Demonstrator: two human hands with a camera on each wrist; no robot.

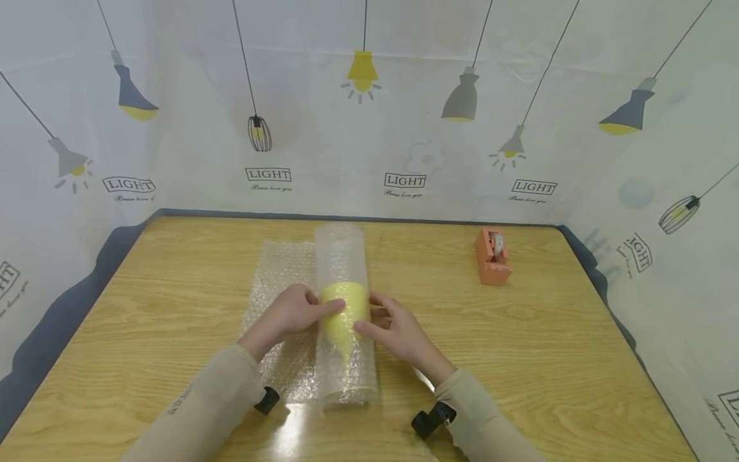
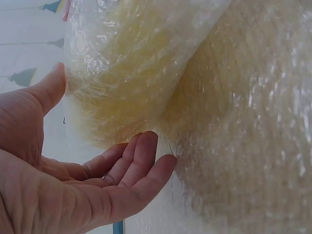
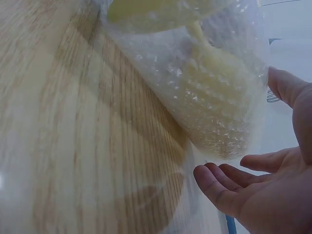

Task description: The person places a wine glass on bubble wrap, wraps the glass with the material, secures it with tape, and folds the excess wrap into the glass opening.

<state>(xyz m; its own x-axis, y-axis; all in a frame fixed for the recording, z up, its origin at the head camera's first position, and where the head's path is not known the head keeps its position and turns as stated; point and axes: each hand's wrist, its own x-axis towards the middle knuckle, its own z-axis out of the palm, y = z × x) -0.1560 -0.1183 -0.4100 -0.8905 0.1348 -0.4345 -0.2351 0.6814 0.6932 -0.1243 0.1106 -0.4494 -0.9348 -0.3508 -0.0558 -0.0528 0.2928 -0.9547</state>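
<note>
A yellow goblet [image 1: 344,301] lies inside a roll of clear bubble wrap [image 1: 339,253], its stem and foot toward the near end. The loose part of the bubble wrap sheet [image 1: 291,263] spreads flat to the left of the roll. My left hand [image 1: 297,309] holds the roll from the left, thumb over the top and fingers curved low along the side. From the right my right hand [image 1: 398,328] grips it the same way, thumb on the wrap. In the right wrist view the goblet's bowl [image 3: 214,92] shows cloudy through the layers.
An orange tape dispenser [image 1: 493,260] with a roll of tape stands toward the back right of the wooden table [image 1: 554,346]. Behind the table hangs a white cloth [image 1: 323,141] printed with lamps. Dark wrist cameras sit on both sleeves.
</note>
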